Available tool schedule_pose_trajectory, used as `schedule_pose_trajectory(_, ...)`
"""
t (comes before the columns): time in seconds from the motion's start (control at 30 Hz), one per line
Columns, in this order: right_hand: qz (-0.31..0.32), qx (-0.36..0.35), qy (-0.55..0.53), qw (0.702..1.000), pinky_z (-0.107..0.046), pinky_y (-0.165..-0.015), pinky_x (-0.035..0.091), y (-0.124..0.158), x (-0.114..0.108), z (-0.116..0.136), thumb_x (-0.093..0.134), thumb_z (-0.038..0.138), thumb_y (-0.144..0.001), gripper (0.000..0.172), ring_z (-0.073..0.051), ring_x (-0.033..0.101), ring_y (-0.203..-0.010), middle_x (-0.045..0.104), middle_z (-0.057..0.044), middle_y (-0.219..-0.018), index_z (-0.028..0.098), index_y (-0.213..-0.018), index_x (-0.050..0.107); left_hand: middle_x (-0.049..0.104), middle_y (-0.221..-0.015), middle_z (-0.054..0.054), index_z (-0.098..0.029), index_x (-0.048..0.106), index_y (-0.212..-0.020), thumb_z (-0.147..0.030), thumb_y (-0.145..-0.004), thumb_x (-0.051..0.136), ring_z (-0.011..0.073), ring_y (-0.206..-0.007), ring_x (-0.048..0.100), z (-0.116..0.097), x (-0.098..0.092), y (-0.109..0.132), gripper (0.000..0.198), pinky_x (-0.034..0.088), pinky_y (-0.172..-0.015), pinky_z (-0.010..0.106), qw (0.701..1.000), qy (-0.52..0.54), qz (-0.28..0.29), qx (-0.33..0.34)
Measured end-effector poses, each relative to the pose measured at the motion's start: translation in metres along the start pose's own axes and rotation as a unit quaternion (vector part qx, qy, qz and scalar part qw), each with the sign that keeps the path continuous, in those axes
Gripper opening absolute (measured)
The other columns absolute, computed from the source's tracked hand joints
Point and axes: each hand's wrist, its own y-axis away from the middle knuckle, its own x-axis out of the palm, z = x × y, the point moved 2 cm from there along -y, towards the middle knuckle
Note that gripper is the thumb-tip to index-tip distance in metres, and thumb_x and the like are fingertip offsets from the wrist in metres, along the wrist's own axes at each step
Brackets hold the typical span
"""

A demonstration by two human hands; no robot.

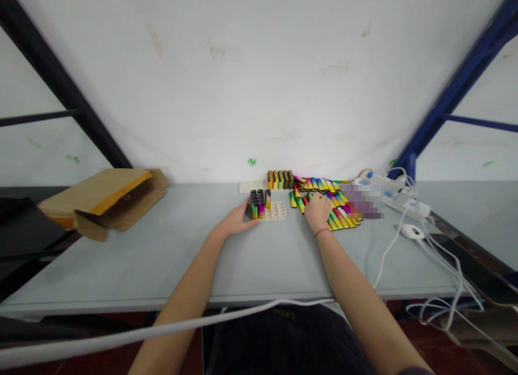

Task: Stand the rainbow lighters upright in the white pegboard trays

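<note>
My left hand [235,222] grips the left end of a white tray [277,211] with round holes, its thumb along the front edge and its fingers round the side. Several cigarette lighters [258,205] with black tops stand upright in the tray's left part; its right part shows bare holes. My right hand [318,209] is closed over the left part of a spread of shiny, many-coloured lighters [343,217] lying flat. Its fingertips are curled down on a lighter there, mostly hidden by the hand.
Behind are a second white tray [251,186] and a block of upright lighters [280,179]. An open cardboard box [117,194] lies at left. Power strips [394,194], white cables and a small white device [412,232] are at right. A white cable [226,316] crosses in front.
</note>
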Motion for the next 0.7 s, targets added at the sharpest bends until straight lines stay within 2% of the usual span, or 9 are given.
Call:
schedule_pose_trajectory(0.13,-0.022,-0.031,-0.022,0.999,-0.041,-0.089,0.041,-0.002,0.001,-0.003,0.048,0.004,-0.082,0.032,-0.035,0.057,-0.108,0.060,-0.028,-0.117,0.001,-0.111,0.063,0.049,-0.152,0.021,-0.012,0.033,-0.155,-0.059,-0.080,0.066,0.0423,-0.140,0.046,0.001,0.000,0.000,0.094,0.033,-0.119,0.056,1.000,-0.004,0.003,-0.003)
schedule_pose_trajectory(0.23,-0.033,-0.044,-0.086,0.995,-0.037,-0.085,0.042,-0.005,-0.002,-0.002,0.043,0.005,-0.084,0.035,-0.031,0.059,-0.100,0.064,-0.023,-0.110,0.004,-0.117,0.057,0.049,-0.152,0.020,-0.014,0.034,-0.155,-0.059,-0.080,0.066,0.0418,-0.141,0.046,0.001,0.000,0.000,0.093,0.033,-0.120,0.054,1.000,-0.004,0.002,-0.001)
schedule_pose_trajectory(0.3,-0.030,-0.045,-0.152,0.987,-0.035,-0.078,0.042,-0.006,-0.002,0.001,0.040,0.012,-0.090,0.032,-0.029,0.060,-0.091,0.067,-0.019,-0.100,0.007,-0.117,0.056,0.049,-0.152,0.021,-0.012,0.034,-0.155,-0.059,-0.080,0.066,0.0424,-0.140,0.047,0.001,0.000,0.000,0.093,0.033,-0.120,0.055,1.000,-0.005,0.001,-0.002)
schedule_pose_trajectory(0.4,-0.024,-0.069,-0.246,0.967,-0.033,-0.072,0.041,-0.005,0.001,0.006,0.040,0.033,-0.096,0.028,-0.027,0.060,-0.083,0.068,-0.014,-0.090,0.014,-0.105,0.059,0.050,-0.151,0.023,-0.009,0.035,-0.154,-0.060,-0.080,0.066,0.0433,-0.137,0.049,0.003,0.001,0.000,0.095,0.034,-0.118,0.056,1.000,-0.011,0.003,-0.007)
schedule_pose_trajectory(0.5,0.008,-0.119,-0.345,0.931,-0.032,-0.072,0.043,-0.002,0.008,0.011,0.043,0.045,-0.094,0.031,-0.024,0.059,-0.079,0.066,-0.010,-0.084,0.018,-0.097,0.058,0.047,-0.152,0.024,-0.007,0.034,-0.154,-0.062,-0.079,0.066,0.0436,-0.138,0.049,0.005,0.002,-0.001,0.098,0.034,-0.119,0.055,1.000,-0.014,0.005,-0.010)
schedule_pose_trajectory(0.57,0.054,-0.134,-0.426,0.893,-0.030,-0.069,0.044,0.000,0.012,0.014,0.043,0.050,-0.094,0.033,-0.021,0.058,-0.073,0.063,-0.005,-0.077,0.019,-0.099,0.057,0.045,-0.154,0.025,-0.006,0.033,-0.154,-0.064,-0.079,0.065,0.0435,-0.139,0.047,0.006,0.002,-0.001,0.100,0.033,-0.119,0.056,1.000,-0.012,0.003,-0.002)
schedule_pose_trajectory(0.63,0.091,-0.134,-0.493,0.855,-0.028,-0.065,0.043,0.002,0.014,0.017,0.045,0.056,-0.093,0.038,-0.018,0.054,-0.068,0.059,-0.001,-0.070,0.021,-0.099,0.056,0.042,-0.156,0.025,-0.006,0.032,-0.155,-0.065,-0.080,0.065,0.0430,-0.141,0.045,0.006,0.002,-0.001,0.101,0.032,-0.120,0.056,1.000,-0.008,0.000,0.010)
schedule_pose_trajectory(0.7,0.107,-0.117,-0.530,0.833,-0.026,-0.061,0.042,0.005,0.013,0.019,0.048,0.065,-0.091,0.044,-0.017,0.050,-0.063,0.053,0.002,-0.064,0.021,-0.090,0.056,0.043,-0.156,0.024,-0.007,0.031,-0.155,-0.065,-0.081,0.065,0.0426,-0.142,0.044,0.007,0.002,-0.002,0.101,0.032,-0.120,0.056,1.000,-0.008,-0.001,0.017)
